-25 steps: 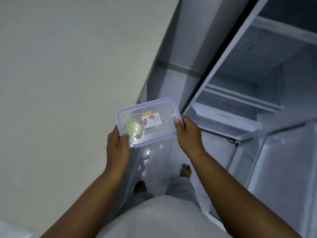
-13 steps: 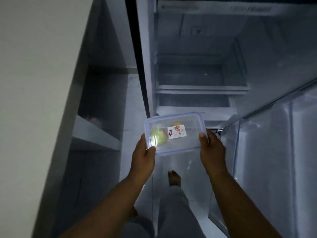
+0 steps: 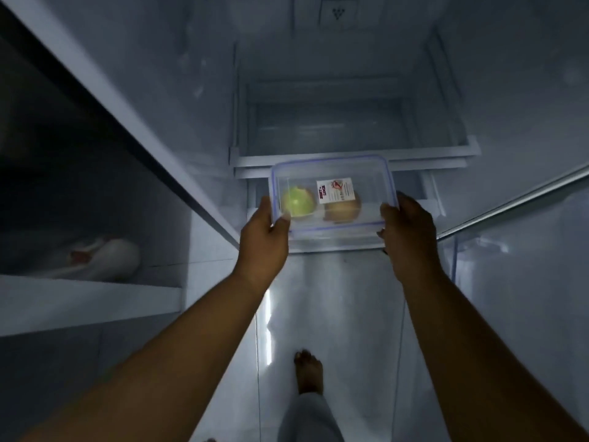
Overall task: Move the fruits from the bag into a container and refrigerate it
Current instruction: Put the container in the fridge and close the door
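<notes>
1. Final leg of the job, by my read: the fruit was packed, the lid was on, and the clear container [image 3: 333,232] hung in the air at the mouth of the open fridge [image 3: 338,90].
2. It sat level with the front lip of a shelf [image 3: 430,154]. I couldn't tell whether it touched that lip or stopped just short.
3. The left hand [image 3: 261,240] had its grip closed on the left end, thumb over the lid's rim and fingers tucked beneath, out of sight. The right hand [image 3: 408,231] clamped the right end the same way. Neither held anything else.
4. Through the lid, a green fruit [image 3: 298,202] lay on the left. A brownish fruit [image 3: 342,212] lay on the right, partly under the white label [image 3: 335,190].
5. The next move looked simple but fussy: carry the box forward and level, clear the lip, and set it flat on the shelf.
6. After that, both grips would need to let go together, pull back, and close up the fridge.
</notes>
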Motion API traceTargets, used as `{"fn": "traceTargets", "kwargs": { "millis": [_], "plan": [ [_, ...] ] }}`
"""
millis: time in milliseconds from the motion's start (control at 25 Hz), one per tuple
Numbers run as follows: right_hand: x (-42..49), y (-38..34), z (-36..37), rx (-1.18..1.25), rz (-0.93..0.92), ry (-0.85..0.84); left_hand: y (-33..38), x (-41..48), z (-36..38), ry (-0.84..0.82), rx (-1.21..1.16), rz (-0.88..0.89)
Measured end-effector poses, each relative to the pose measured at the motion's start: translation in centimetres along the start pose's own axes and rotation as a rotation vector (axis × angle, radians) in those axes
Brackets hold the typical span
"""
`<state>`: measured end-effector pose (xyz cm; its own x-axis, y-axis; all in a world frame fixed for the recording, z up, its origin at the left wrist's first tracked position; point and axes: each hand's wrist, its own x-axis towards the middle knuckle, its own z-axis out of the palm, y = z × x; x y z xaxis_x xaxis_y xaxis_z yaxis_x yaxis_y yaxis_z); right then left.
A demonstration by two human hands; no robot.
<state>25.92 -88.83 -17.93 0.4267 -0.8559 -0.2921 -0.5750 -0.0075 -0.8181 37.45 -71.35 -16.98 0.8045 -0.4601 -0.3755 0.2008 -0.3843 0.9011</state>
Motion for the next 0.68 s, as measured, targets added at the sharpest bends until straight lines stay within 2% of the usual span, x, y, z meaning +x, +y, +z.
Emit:
{"fn": "traceTargets", "kwargs": {
  "millis": [120, 360, 520, 680],
  "plan": [
    [5.2, -1.7, 0.8, -0.014, -0.086, -0.038, 1.1, 5.7, 1.1, 0.025, 0.027, 0.076],
    [15.5, -4.2, 2.9, -0.098, -0.2, -0.065, 2.9, 17.6, 3.2, 0.06, 0.154, 0.109],
    [19.0, -4.6, 4.4, -0.095, -0.158, -0.104, 2.9, 22.3, 3.0, 0.03, 0.239, 0.085],
    [21.6, -4.2, 5.4, 0.014, -0.084, -0.184, 2.3, 25.1, 2.6, 0.027, 0.21, 0.052]
  ]
}}
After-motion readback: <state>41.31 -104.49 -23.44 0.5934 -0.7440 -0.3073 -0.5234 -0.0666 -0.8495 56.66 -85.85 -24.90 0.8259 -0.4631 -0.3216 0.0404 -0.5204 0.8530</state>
